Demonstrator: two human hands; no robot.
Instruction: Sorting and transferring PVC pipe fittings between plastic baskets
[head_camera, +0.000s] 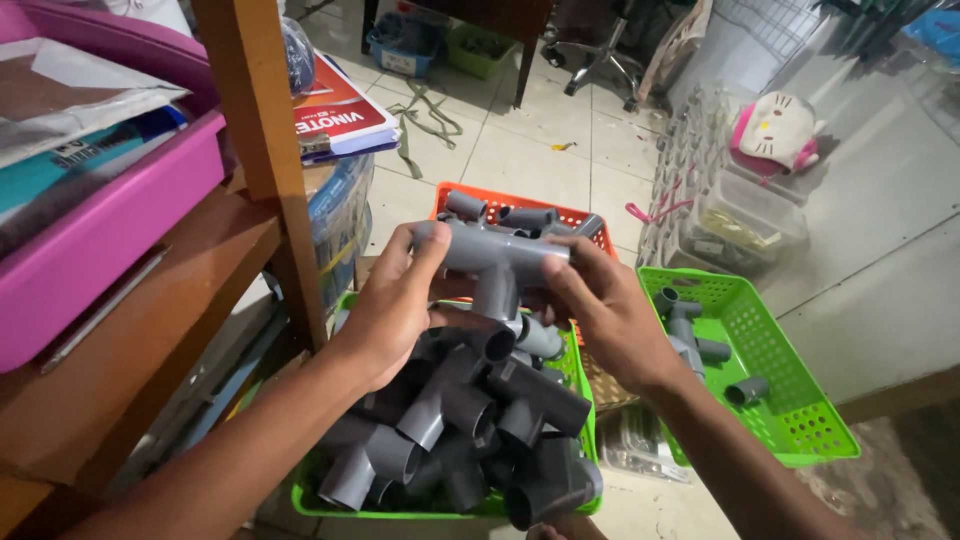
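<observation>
Both my hands hold one grey T-shaped pipe fitting (495, 255) above a green basket (310, 497) heaped with several grey pipe fittings (470, 415). My left hand (395, 300) grips the fitting's left end, thumb on top. My right hand (600, 305) grips its right end. The fitting's short stem points down between my hands.
An orange basket (545, 210) with more grey fittings sits behind. A second green basket (790, 400) at the right holds a few fittings. A wooden shelf post (260, 140) and a pink tray (100, 230) stand at the left. Clear plastic boxes (745, 215) lie on the tiled floor.
</observation>
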